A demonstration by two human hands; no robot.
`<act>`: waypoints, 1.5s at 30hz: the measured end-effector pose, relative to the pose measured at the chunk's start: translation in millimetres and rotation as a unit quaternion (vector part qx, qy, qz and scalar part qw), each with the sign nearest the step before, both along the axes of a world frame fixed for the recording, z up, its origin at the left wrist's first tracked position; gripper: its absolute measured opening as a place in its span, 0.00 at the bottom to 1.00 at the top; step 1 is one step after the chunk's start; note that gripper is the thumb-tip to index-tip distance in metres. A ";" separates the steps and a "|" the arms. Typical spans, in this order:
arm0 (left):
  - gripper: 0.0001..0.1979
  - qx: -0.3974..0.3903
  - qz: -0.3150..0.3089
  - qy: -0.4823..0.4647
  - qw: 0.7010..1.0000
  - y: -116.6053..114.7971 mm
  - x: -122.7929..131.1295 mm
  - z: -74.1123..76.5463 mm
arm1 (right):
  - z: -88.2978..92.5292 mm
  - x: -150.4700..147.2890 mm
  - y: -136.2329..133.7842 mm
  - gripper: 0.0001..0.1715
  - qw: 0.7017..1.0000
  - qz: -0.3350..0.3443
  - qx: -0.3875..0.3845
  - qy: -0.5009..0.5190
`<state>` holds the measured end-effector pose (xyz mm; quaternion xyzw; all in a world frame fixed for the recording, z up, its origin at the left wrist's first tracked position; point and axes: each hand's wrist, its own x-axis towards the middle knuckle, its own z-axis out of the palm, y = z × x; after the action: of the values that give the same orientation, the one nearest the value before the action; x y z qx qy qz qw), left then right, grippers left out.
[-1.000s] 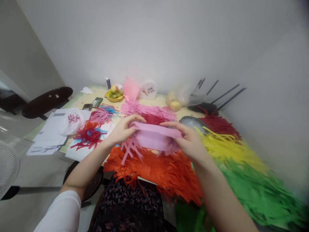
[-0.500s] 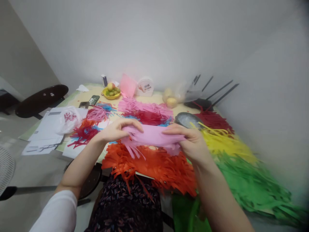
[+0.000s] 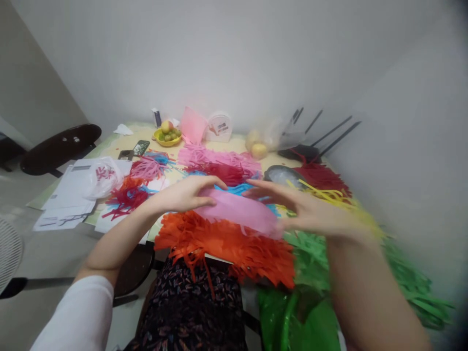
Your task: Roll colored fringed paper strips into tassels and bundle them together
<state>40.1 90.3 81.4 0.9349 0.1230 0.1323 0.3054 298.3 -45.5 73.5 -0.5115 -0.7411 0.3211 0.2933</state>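
A smooth strip of light pink tissue paper [image 3: 237, 210] slants down to the right over an orange fringed paper piece [image 3: 226, 246]. At its upper left end, my left hand [image 3: 188, 193] grips it between thumb and fingers. My right hand [image 3: 307, 209], slightly blurred, is open with thumb and fingers spread around the strip's right end. Whether its thumb touches the paper I cannot tell. Just behind the hands lie blue fringe [image 3: 239, 189], dark red fringe [image 3: 228, 173] and pink fringe [image 3: 215, 157].
On the right are green fringe [image 3: 310, 253], yellow fringe [image 3: 329, 195], dark red fringe [image 3: 321, 179] and a dark round bowl [image 3: 281, 176]. A yellow fruit bowl [image 3: 167, 142] stands at the back. To the left are a plastic bag [image 3: 106, 178], papers [image 3: 69, 195] and mixed fringes [image 3: 127, 197].
My right hand has let go of the pink paper's right end, opened and moved right. The strip now lies smoother and more slanted, its fringe out of sight. My left hand keeps its end.
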 end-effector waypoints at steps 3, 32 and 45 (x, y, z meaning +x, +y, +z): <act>0.16 0.010 -0.006 0.026 1.000 -2.3 -0.1 1.2 | -7.7 -19.7 12.3 0.23 0.999 -0.042 -0.020 0.001; 0.13 -0.186 0.115 -0.047 0.975 -11.9 -23.9 -44.4 | -50.1 -63.9 -10.5 0.07 0.969 -0.220 0.055 0.094; 0.06 -0.325 0.087 -0.211 0.918 -26.0 -30.8 -57.3 | -66.8 -71.4 -22.0 0.12 0.939 -0.195 0.112 0.261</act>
<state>9.3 64.3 24.1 0.7198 0.1731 0.3056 0.5988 227.0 -67.4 6.7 -0.5082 -0.5554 0.2945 0.5887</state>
